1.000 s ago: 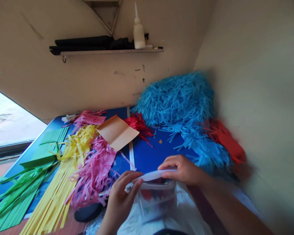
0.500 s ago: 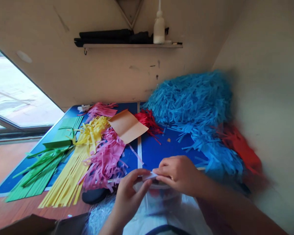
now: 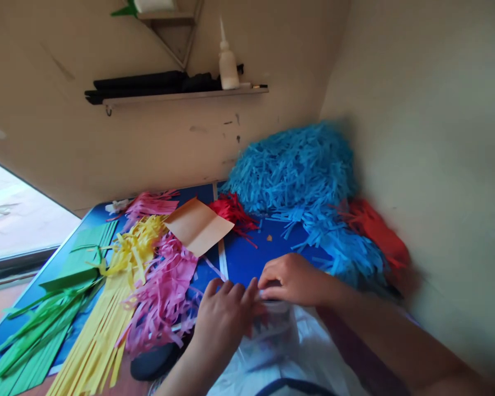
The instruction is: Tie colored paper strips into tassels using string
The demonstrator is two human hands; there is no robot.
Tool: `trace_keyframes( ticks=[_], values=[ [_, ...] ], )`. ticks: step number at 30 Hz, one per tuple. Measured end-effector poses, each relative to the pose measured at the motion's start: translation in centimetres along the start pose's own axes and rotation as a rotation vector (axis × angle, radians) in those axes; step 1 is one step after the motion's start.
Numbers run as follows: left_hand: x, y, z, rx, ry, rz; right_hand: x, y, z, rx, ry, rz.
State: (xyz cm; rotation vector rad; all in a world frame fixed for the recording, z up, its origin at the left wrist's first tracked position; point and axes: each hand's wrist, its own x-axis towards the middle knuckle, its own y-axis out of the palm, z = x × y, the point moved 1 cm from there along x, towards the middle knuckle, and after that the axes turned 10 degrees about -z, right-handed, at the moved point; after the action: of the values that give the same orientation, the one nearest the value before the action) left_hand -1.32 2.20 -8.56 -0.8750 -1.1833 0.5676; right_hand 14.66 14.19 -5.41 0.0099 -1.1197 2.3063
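Observation:
My left hand (image 3: 225, 316) and my right hand (image 3: 292, 279) meet at the top of a clear plastic bag or container (image 3: 274, 335) at the blue table's near edge. Both hands have their fingers closed on its upper rim. Coloured bits show faintly inside it; I cannot make out what they are. White plastic sheeting (image 3: 309, 357) lies under and around it. Pink fringed paper strips (image 3: 160, 291) lie just left of my left hand.
On the blue table (image 3: 247, 258) lie green strips (image 3: 45, 308), yellow strips (image 3: 107, 319), a tan paper sheet (image 3: 198, 225), red shreds (image 3: 233, 212) and a big blue shredded-paper heap (image 3: 301, 176) against the right wall. A shelf (image 3: 181, 93) holds a white glue bottle (image 3: 227, 60). A black round object (image 3: 152, 360) lies near.
My left hand has turned palm down over the container's top, covering the white edge that was pinched between both hands. The view has swung back left and down.

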Motion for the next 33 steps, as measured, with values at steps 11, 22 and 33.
trace_keyframes(
  ticks=[11, 22, 33],
  values=[
    [0.5, 0.5, 0.9, 0.133, 0.131, 0.114, -6.7, 5.4, -3.8, 0.406, 0.375, -0.433],
    [3.6, -0.3, -0.5, -0.057, 0.119, 0.113, -6.8, 4.3, -2.1, 0.215, 0.316, -0.425],
    [4.1, -0.3, 0.0, -0.314, 0.098, 0.213, -6.9, 5.3, -2.2, 0.265, 0.297, -0.434]
  ],
)
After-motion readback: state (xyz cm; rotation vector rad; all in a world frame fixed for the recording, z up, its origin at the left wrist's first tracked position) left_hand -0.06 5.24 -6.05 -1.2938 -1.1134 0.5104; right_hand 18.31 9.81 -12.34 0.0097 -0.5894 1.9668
